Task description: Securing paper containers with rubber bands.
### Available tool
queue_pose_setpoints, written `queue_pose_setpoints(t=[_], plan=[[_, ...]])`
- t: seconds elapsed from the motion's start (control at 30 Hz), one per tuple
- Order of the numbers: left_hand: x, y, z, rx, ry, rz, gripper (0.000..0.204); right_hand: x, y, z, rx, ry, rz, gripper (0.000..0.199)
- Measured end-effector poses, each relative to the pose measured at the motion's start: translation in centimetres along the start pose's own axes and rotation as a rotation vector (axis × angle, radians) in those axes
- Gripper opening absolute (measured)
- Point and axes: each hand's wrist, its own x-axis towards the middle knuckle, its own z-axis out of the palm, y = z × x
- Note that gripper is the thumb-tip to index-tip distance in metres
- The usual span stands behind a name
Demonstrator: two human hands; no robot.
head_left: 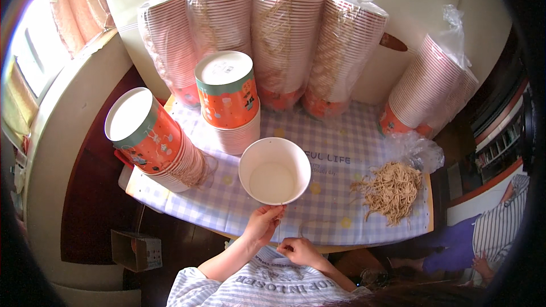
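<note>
A white paper tub (274,171) stands near the table's front edge, its open mouth toward me and its inside bare. My left hand (264,223) pinches the tub's near rim between thumb and fingers. Just right of it and lower, close to my shirt, my right hand (300,251) is closed with fingertips together; a thin strand seems to rise near it, but what it grips is too small to make out. On the right of the table lies a loose pile of beige strings (393,192).
Two upside-down stacks of orange-and-green tubs (230,102) (149,136) stand at left; strings hang on the outer one. Tall bagged tub stacks (284,40) line the wall, another bagged stack (424,88) leans at right. A checked cloth (335,193) covers the table. Another person (497,222) is at far right.
</note>
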Motion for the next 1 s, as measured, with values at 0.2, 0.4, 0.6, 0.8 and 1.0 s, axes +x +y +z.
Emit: queue_pose_setpoints(t=[0.2, 0.4, 0.6, 0.8, 1.0], plan=[[-1.5, 0.7, -0.1, 0.455, -0.037, 0.152, 0.022, -1.7, -1.5, -4.9, 0.000, -0.273, -0.022, 0.022], [-4.5, 6.3, -1.0, 1.349, 0.077, 0.916, 0.012, -7.0, -0.7, -11.3, 0.171, -0.199, -0.076, 0.025], [-3.4, 10.3, 0.7, 1.965, 0.156, 1.193, 0.030, -10.5, 1.2, -13.1, 0.760, 0.331, -0.345, 0.053], [-2.1, 6.9, 1.1, 1.998, -0.246, 1.228, 0.027, -10.2, 1.6, -13.0, 1.325, 0.366, -0.787, 0.019], [-2.4, 1.6, 6.2, 1.999, -0.449, 1.245, 0.031, -4.0, -3.5, -11.0, 1.438, 0.329, -0.921, 0.033]])
